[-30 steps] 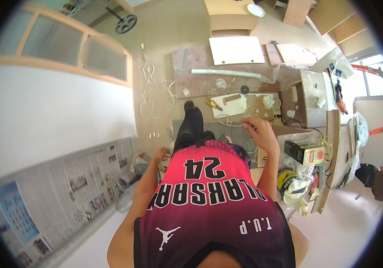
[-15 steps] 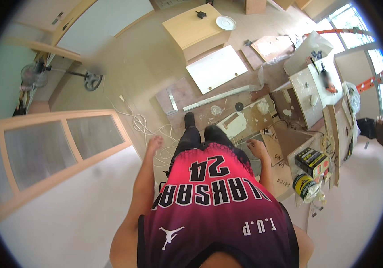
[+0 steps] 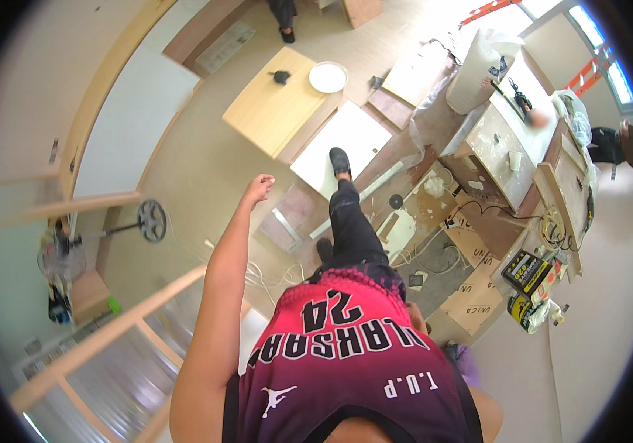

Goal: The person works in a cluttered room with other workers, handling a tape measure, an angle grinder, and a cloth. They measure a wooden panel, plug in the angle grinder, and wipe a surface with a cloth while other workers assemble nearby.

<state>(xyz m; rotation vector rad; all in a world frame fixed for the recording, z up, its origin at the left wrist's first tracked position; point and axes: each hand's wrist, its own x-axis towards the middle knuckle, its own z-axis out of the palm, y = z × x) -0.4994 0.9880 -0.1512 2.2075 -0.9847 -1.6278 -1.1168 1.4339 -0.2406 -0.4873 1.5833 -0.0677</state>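
My left hand (image 3: 259, 190) is stretched out ahead, held in the air with fingers loosely apart and nothing in it. Nearest to it is a white panel (image 3: 360, 133) lying low in front of me. One of my feet, in a dark shoe (image 3: 340, 162), is on or just above that panel. A bit of my right hand or forearm (image 3: 418, 323) shows close beside my torso. Its fingers are hidden, so whether it holds anything does not show.
A pale wooden cabinet (image 3: 261, 111) carries a round white lid (image 3: 328, 77). White cable (image 3: 272, 275) coils across the floor. At right are a paint-spotted workbench (image 3: 479, 140), a black box (image 3: 529, 272) and a tin (image 3: 524, 308). Framed panels (image 3: 117, 369) stand left. Another person's legs (image 3: 284, 16) are far ahead.
I have stepped forward, and one foot now reaches the white panel. My left hand has swung forward; my right has drawn back beside my torso. Another person's legs have come into view.
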